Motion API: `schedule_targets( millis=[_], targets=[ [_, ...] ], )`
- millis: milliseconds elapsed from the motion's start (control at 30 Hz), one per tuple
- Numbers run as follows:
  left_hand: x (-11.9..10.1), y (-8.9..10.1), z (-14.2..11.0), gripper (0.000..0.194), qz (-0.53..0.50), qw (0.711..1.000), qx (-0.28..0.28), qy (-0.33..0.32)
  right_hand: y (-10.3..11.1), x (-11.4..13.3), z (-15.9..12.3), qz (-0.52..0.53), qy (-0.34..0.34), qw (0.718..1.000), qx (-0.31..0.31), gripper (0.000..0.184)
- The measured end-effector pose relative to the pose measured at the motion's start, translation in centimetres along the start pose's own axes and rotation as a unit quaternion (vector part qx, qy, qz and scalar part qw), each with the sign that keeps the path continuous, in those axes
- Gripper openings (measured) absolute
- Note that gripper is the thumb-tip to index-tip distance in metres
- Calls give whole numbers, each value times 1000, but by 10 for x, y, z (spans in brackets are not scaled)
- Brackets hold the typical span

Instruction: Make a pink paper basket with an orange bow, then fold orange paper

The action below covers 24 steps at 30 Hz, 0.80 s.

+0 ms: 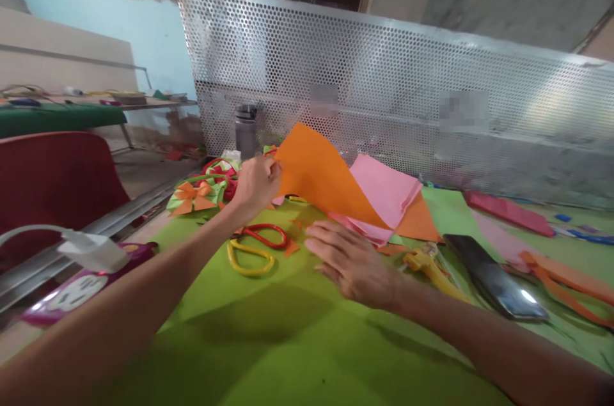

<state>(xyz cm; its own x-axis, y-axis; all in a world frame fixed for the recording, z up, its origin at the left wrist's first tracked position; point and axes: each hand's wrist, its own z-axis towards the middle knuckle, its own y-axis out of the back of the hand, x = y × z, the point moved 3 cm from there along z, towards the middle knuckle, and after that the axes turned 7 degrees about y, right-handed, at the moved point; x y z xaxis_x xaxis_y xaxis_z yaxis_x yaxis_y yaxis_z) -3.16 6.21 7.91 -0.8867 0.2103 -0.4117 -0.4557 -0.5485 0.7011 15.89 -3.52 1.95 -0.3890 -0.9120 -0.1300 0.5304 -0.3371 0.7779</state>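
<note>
green table cover nearest; dark phone lying on the right. right hand palm down, fingers extended, no grip seen; contact with paper cannot be told. red handle loop and yellow handle loop lie between the forearms. left hand, well apart from the right, pinches the left edge of the orange sheet, which stands raised and curved. pink paper just beyond; bottle behind left hand, near perforated metal panel
</note>
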Motion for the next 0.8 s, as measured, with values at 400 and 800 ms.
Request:
schedule_targets(
  millis=[400,800],
  targets=[
    [10,-1,4,28,-76,996,-9,36,-95,-47,37,92,-244,940,220,36],
    [11,1,6,26,-94,995,0,36,-31,-103,-57,-76,-382,854,345,32]
  ],
)
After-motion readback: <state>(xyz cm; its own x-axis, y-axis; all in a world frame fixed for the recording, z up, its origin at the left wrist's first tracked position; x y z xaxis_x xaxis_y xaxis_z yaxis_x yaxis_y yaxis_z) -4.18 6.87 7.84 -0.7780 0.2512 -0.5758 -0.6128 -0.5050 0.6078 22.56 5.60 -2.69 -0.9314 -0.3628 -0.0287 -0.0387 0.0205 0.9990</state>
